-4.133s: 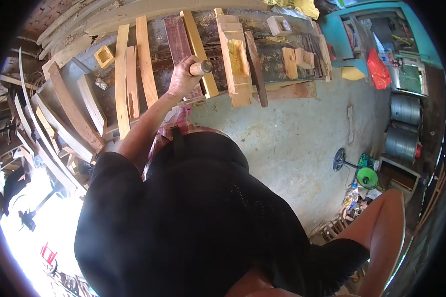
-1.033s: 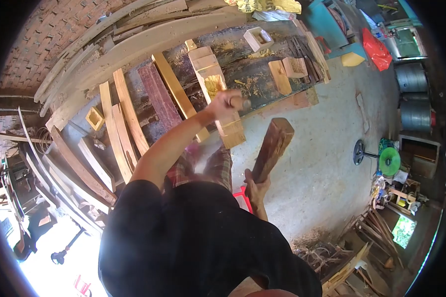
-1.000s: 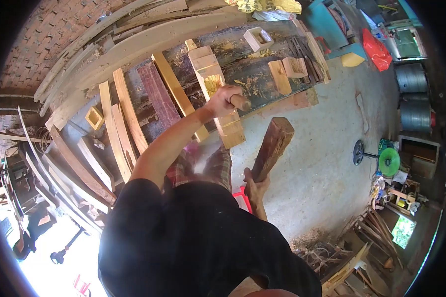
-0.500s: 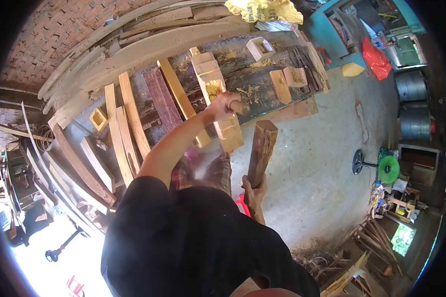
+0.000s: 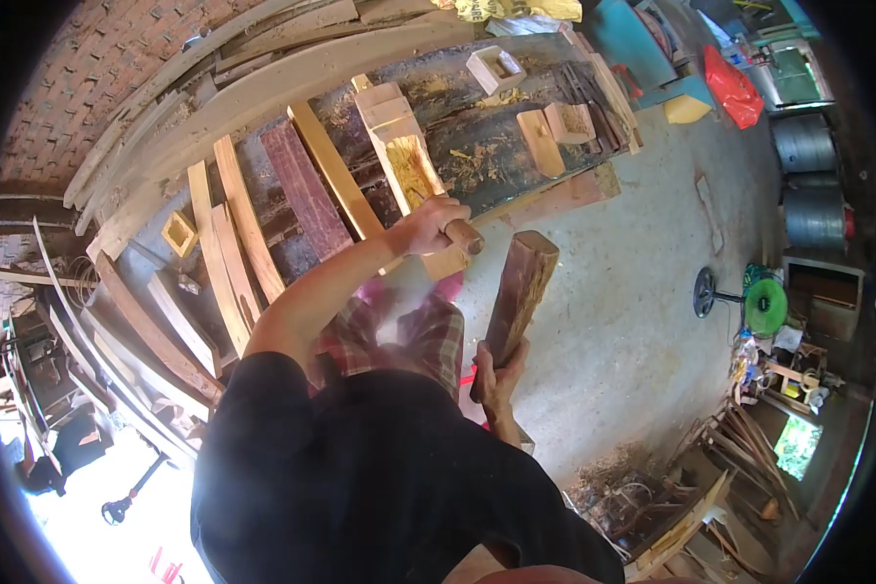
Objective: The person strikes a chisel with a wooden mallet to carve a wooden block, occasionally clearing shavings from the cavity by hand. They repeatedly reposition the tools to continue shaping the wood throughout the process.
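- Nearest: black-clad torso and red plaid garment (image 5: 399, 336), seen from above, filling the lower middle.
- Right hand (image 5: 496, 375), low and just right of centre, clamped round the lower end of a heavy reddish-brown squared wooden mallet (image 5: 518, 292); mallet raised and tilted, its upper end near, but apart from, the rounded handle end in the other hand.
- Left hand (image 5: 428, 226), arm stretched forward, fingers wrapped tightly about the round pale wooden handle of a chisel (image 5: 462, 237); blade hidden behind the fist, so contact with the wood not discernible.
- Directly under the left hand: long pale wooden block with a hollowed trough (image 5: 406, 161), lying lengthwise across the dark, stained workbench (image 5: 496, 161); yellow chips gathered in the hollow and scattered beside it.
- Left of the block, in turn: narrow yellow plank (image 5: 331, 175), dark red-brown plank (image 5: 302, 190), then several pale orange slats (image 5: 234, 229) leaning over the bench edge.
- Further along the bench: small square open wooden box (image 5: 494, 68) and two short pale offcuts (image 5: 555, 131).
- Right of the bench: grey concrete floor (image 5: 633, 292); green round-bladed floor fan (image 5: 764, 307) near the right edge.
- Farthest: curved grey timbers (image 5: 263, 78) stacked against a red brick wall (image 5: 78, 88); red plastic bag (image 5: 730, 88) and grey metal drums (image 5: 808, 185) at upper right.
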The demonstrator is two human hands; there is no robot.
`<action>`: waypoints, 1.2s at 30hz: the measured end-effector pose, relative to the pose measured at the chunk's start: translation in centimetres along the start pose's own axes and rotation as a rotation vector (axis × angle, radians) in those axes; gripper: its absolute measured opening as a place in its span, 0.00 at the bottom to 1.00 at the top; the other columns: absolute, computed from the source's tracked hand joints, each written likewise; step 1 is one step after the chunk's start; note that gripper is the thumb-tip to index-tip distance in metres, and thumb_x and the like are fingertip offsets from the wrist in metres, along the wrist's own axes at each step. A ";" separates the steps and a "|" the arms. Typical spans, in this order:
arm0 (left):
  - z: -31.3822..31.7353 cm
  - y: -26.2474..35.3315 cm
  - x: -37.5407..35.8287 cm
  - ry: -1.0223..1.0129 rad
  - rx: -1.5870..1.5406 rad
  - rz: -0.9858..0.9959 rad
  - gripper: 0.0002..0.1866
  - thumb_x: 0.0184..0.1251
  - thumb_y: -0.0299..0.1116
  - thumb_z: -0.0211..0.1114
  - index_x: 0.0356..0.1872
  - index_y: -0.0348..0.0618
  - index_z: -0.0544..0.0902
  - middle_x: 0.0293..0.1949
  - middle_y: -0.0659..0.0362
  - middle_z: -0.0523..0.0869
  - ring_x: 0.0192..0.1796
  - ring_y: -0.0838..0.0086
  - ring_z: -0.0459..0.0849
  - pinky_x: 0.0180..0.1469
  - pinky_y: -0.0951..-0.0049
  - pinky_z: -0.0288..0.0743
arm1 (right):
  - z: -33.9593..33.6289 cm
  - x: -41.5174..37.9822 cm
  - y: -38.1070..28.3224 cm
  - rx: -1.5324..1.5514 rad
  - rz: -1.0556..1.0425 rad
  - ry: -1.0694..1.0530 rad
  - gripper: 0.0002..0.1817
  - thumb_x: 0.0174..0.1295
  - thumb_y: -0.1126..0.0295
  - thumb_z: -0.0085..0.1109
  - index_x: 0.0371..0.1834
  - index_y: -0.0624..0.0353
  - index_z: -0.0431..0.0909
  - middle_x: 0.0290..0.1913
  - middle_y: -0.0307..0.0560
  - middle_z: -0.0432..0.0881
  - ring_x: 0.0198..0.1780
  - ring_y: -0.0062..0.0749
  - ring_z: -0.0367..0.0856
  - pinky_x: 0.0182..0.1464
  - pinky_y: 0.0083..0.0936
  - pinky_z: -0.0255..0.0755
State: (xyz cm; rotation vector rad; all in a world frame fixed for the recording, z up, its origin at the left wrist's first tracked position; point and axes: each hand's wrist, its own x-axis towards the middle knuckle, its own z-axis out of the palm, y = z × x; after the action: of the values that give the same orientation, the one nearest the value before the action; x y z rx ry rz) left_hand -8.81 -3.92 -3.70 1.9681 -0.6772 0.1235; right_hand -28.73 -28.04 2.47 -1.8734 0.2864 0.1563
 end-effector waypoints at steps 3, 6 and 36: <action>0.6 -0.5 -0.2 -0.074 0.038 -0.002 0.18 0.35 0.19 0.68 0.33 0.43 0.76 0.30 0.54 0.77 0.40 0.53 0.77 0.42 0.57 0.69 | 0.7 0.2 1.8 -0.028 -0.214 0.070 0.22 0.60 0.72 0.60 0.54 0.65 0.63 0.38 0.51 0.77 0.33 0.29 0.79 0.35 0.26 0.75; 0.8 -0.3 0.0 -0.099 0.044 -0.017 0.20 0.33 0.19 0.69 0.34 0.42 0.77 0.31 0.54 0.77 0.40 0.53 0.77 0.44 0.58 0.69 | 1.7 1.5 2.1 -0.283 -0.517 0.142 0.24 0.60 0.73 0.62 0.56 0.66 0.63 0.39 0.50 0.77 0.36 0.29 0.77 0.39 0.24 0.73; -0.7 -1.5 -1.2 -0.127 0.108 -0.019 0.25 0.30 0.21 0.71 0.39 0.45 0.79 0.36 0.56 0.79 0.43 0.54 0.77 0.47 0.59 0.69 | 12.9 -1.9 1.8 0.621 -0.018 0.406 0.34 0.61 0.75 0.61 0.65 0.67 0.51 0.40 0.52 0.75 0.30 0.31 0.79 0.34 0.25 0.74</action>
State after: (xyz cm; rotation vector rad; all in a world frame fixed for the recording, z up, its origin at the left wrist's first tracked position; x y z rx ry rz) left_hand -8.92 -2.35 -4.95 2.0989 -0.7470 0.0235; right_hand -30.58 -16.11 -2.82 -1.2738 0.5284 -0.3031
